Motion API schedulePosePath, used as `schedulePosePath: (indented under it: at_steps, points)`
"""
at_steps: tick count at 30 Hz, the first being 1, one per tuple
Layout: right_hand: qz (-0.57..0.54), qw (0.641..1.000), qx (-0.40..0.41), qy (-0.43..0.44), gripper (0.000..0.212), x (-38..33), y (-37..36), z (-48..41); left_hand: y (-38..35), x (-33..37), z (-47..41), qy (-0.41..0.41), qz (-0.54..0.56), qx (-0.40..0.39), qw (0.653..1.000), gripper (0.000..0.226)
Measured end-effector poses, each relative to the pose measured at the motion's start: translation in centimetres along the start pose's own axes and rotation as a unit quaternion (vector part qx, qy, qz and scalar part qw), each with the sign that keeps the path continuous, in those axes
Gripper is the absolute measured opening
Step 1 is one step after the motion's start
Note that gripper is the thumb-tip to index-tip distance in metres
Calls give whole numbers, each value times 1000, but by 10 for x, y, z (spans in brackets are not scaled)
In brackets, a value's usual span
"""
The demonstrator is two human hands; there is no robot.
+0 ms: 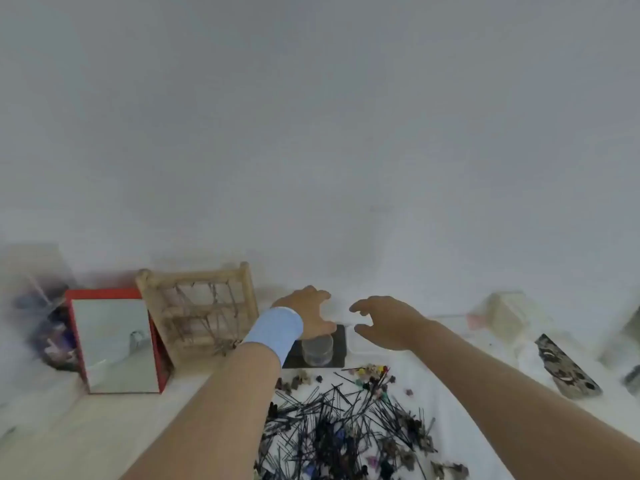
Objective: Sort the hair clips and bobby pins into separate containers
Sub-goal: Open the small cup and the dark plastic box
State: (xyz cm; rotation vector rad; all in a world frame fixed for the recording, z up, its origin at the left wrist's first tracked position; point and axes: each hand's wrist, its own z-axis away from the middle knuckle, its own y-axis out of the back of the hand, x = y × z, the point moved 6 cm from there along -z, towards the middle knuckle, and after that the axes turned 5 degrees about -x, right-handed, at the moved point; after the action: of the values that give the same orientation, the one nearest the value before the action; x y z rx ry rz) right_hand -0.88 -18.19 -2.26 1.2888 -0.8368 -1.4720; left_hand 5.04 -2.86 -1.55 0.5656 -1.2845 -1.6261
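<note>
Bobby pins (332, 424): a big black heap on a white sheet (450, 393), at the near edge of the tabletop (86, 427), btw the two forearms. Hair clips (370, 370): small, in several colours. They lie in a loose row along the far side of the heap. A few more are mixed into the heap, e.g. at its right side.

Jar (317, 351): clear, upright, standing on a dark tray (339, 344) just behind the heap, toward the far edge of the tabletop. What is inside, I cannot tell.

L hand (308, 313), w/ a light-blue wristband (273, 330), is directly over the jar. The thumb is at the jar's rim, and the fingers are curved & apart from the thumb. Whether the grip holds the jar or only touches it, I cannot tell.

R hand (388, 322) hangs just to the right of the tray, above the tabletop. Its grip is spread: fingers loosely curved, thumb apart from them, nothing in it.

Other things:
- A mirror (117, 344) w/ a red frame stands on the left part of the tabletop.
- A wooden rack (204, 306) w/ string netting is at the far edge, partly behind the mirror.
- A clear bag (45, 323) w/ dark items is in the far-left corner, blurred.
- A flat patterned piece (568, 368) lies at the right side.
- A pale box (509, 313) is behind the patterned piece, near the far edge.
</note>
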Motion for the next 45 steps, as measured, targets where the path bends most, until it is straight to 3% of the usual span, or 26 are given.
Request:
schedulePosePath:
  at_steps: [4,7,11,16,20,23,27,31,33,42,45]
  points:
    - [5,999,-12,37,49,-13,-45,-36,-46,-36,-28,58,-39,-69,995,114]
    - [-14,998,6,62,46,-19,-77,-64,-79,-57,-48,64,-60,-69,994,122]
    - [-38,996,29,80,46,-23,-107,-83,-108,-71,-65,15,-28,22,999,92]
    - [-95,986,96,93,52,-26,-122,-69,-126,-72,-44,-15,108,139,984,60]
    - [-128,977,139,101,59,-33,-121,-39,-136,-71,-16,-47,288,151,944,79]
    - [-192,964,159,88,60,-34,-116,-16,-135,-59,13,-75,342,168,921,92]
    - [-165,971,148,92,69,-40,-113,13,-134,-43,38,-78,318,187,926,96]
    - [-140,977,128,99,59,-36,-107,31,-126,-27,50,-97,291,173,936,51]
    - [-157,977,118,89,54,-27,-107,31,-127,-19,46,-112,294,156,936,41]
    - [-225,966,104,73,47,27,-116,-24,-124,-14,-30,-120,264,110,951,36]
    - [-261,958,106,62,41,33,-107,-34,-111,-14,-47,-116,280,107,947,59]
